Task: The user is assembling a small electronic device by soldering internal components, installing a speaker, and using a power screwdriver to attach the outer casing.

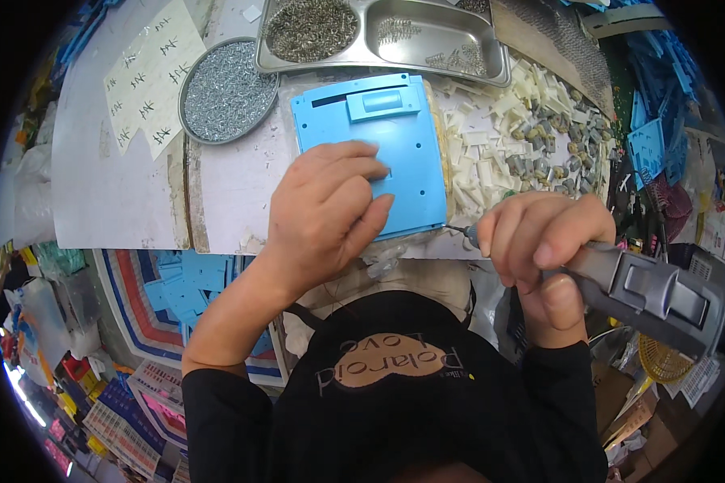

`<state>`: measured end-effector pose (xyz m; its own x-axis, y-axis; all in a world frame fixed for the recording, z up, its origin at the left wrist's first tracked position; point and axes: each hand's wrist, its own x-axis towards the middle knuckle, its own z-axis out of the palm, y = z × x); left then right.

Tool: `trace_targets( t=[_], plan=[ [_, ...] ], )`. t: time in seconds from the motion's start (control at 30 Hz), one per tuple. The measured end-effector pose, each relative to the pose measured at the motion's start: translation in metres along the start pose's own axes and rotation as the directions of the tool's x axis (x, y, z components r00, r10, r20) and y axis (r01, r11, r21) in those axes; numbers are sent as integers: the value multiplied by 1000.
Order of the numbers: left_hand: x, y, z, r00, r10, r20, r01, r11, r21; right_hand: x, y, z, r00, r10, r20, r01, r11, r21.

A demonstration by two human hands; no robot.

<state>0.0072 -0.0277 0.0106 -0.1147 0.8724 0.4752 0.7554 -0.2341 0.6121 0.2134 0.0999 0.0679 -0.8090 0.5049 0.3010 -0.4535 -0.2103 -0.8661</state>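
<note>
A light blue plastic panel (pixel 403 149) lies in front of me on the worktable, with small round holes and a raised block with a window near its far edge. My left hand (pixel 330 197) is over its left half, fingers curled and partly blurred; anything inside them is hidden. Closed round the grey body of an electric screwdriver (pixel 652 294) is my right hand (pixel 540 241). The screwdriver lies nearly level, its thin bit pointing left and meeting the panel's near right corner.
A round tray of small silver screws (pixel 227 92) stands left of the panel. Beyond it, a steel divided tray (pixel 491 68) holds springs. White and grey plastic parts (pixel 532 129) are heaped at the right. More blue parts (pixel 189 282) lie in a striped container below the table's left side.
</note>
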Motion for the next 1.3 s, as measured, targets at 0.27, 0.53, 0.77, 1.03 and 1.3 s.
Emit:
trace_targets(
  t=[0.27, 0.53, 0.77, 1.03, 1.3],
  plan=[
    [-10, -9, 7, 999, -18, 48, 16, 999, 40, 8, 19, 10, 987, -94, 130, 137, 913, -383],
    [-11, -10, 9, 998, -56, 20, 56, 998, -12, 43, 21, 2, 992, -35, 118, 66, 962, -264],
    [-11, -11, 7, 997, -71, 28, 72, 996, -44, 55, 31, -1, 958, -32, 286, 124, 943, -308],
    [-10, -12, 8, 997, -74, 34, 76, 995, -63, 85, 41, -22, 964, -108, 242, 163, 962, -218],
    [-14, -15, 6, 996, -74, 50, 77, 994, -75, 117, 27, -31, 962, -109, 251, 129, 989, -66]
  ],
)
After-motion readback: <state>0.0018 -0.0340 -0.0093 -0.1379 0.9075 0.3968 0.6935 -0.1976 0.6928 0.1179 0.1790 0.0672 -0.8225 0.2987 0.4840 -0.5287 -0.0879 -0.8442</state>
